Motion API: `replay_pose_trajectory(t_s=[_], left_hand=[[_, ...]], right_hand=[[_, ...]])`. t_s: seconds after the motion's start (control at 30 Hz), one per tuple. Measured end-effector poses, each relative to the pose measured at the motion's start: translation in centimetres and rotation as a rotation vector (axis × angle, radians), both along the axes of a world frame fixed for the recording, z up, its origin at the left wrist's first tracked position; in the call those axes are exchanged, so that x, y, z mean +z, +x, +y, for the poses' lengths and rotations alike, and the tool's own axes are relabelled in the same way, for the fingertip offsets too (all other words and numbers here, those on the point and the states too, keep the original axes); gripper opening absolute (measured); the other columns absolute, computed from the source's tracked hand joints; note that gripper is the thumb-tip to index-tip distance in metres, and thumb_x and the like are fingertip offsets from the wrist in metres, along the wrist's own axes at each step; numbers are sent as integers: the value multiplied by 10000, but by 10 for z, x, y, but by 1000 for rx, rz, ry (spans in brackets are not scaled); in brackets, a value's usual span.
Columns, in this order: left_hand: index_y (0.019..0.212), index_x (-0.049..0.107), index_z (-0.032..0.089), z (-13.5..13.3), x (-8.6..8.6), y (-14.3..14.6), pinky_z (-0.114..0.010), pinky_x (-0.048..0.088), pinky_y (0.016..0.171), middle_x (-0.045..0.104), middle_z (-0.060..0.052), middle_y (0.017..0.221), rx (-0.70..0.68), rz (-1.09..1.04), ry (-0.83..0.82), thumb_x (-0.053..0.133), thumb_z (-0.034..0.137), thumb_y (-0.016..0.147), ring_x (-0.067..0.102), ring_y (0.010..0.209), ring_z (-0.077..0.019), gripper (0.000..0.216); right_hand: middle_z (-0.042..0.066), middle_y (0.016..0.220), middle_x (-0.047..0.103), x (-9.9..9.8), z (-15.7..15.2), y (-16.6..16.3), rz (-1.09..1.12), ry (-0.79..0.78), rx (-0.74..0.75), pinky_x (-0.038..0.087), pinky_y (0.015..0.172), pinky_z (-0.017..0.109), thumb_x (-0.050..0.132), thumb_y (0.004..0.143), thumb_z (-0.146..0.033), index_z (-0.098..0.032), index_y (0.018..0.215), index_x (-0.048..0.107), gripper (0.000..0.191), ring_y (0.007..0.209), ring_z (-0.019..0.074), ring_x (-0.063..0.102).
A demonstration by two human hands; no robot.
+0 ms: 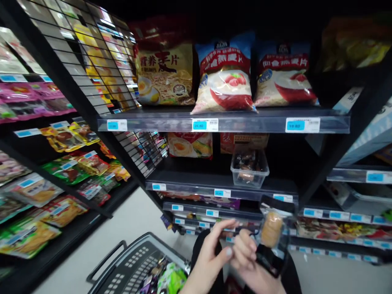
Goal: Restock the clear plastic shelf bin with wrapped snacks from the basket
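My right hand (249,261) holds a clear-and-black packet with a brown round snack (271,230) inside, low in front of the shelves. My left hand (211,255) is beside it, fingers spread, its fingertips touching the right hand near the packet. Just below the hands to the left stands a dark grey shopping basket (130,265) with several colourful packets in it.
Black shelves ahead carry cereal bags (225,79), blue price tags (204,124) and a clear plastic tub (249,167). A wire-mesh divider (101,61) separates the left rack of hanging snack packets (65,171). The pale floor aisle (122,228) runs between.
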State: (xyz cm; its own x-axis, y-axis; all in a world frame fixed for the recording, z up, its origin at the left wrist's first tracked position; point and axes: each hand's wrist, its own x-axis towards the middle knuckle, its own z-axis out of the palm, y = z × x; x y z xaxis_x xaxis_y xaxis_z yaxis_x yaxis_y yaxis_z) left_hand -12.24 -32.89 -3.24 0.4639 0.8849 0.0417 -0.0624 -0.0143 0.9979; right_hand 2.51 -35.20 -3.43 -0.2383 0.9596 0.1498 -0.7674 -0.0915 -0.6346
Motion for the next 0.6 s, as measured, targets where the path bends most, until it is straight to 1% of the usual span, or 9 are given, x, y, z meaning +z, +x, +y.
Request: replay_pose_trajectory(t_s=[0.07, 0.13, 0.2, 0.23, 0.33, 0.43, 0.5, 0.57, 0.6], left_hand=[[1292, 568, 275, 3, 14, 13, -388, 346, 1080, 584, -87, 1317, -120, 30, 44, 661, 610, 727, 498, 1237, -274, 664], [1168, 608, 221, 5, 13, 22, -366, 405, 992, 641, -83, 1126, -149, 26, -49, 733, 534, 693, 561, 1074, -229, 583], [1013, 567, 192, 3, 4, 26, -313, 447, 830, 616, -38, 953, -118, -9, -229, 812, 438, 625, 558, 846, -149, 521], [977, 531, 189, 2, -3, 27, -287, 440, 763, 591, -16, 909, -114, -28, -314, 839, 406, 589, 531, 774, -118, 541], [1027, 504, 177, -6, -20, 24, -244, 410, 701, 578, 6, 847, -175, -71, -468, 886, 376, 503, 518, 731, -91, 678], [940, 597, 116, -16, -29, 16, -216, 406, 694, 606, -18, 766, -203, -123, -524, 861, 381, 541, 536, 709, -86, 546], [860, 648, 98, -22, -34, 6, -194, 403, 657, 633, -35, 740, -176, -151, -527, 836, 385, 579, 548, 670, -80, 443], [863, 682, 112, -26, -43, -8, -177, 389, 590, 661, -37, 735, -79, -168, -512, 829, 407, 583, 559, 640, -83, 433], [882, 697, 123, -26, -50, -17, -177, 394, 576, 677, -38, 744, -11, -178, -511, 833, 422, 573, 568, 638, -89, 451]], right_hand=[[-88, 486, 175, -20, -18, -20, 231, -75, 170, 187, 458, 234, 611, 825, -489, -192, 620, 192, 552, 383, 53, 121], [-91, 490, 185, -37, -32, -28, 362, -138, 253, 154, 473, 230, 674, 786, -425, -185, 632, 203, 551, 395, 46, 115], [-86, 497, 210, -50, -41, -27, 375, -188, 302, 140, 488, 234, 700, 764, -406, -179, 625, 238, 534, 410, 45, 130], [-83, 501, 224, -55, -44, -24, 365, -208, 328, 135, 494, 236, 708, 754, -403, -175, 619, 260, 520, 415, 43, 138], [-72, 525, 278, -70, -48, -20, 329, -237, 371, 133, 501, 238, 719, 721, -433, -168, 622, 355, 460, 429, 42, 175], [-60, 542, 328, -91, -49, -29, 261, -249, 453, 151, 488, 236, 688, 712, -519, -158, 657, 465, 428, 428, 45, 223], [-53, 549, 352, -104, -49, -38, 148, -294, 523, 186, 489, 232, 647, 704, -607, -140, 693, 522, 483, 433, 48, 270], [-30, 543, 399, -110, -43, -43, -128, -323, 534, 238, 490, 235, 580, 711, -672, -125, 702, 562, 547, 446, 67, 337], [-7, 552, 446, -108, -38, -42, -343, -305, 495, 272, 501, 240, 560, 733, -655, -120, 708, 584, 537, 468, 83, 384]])
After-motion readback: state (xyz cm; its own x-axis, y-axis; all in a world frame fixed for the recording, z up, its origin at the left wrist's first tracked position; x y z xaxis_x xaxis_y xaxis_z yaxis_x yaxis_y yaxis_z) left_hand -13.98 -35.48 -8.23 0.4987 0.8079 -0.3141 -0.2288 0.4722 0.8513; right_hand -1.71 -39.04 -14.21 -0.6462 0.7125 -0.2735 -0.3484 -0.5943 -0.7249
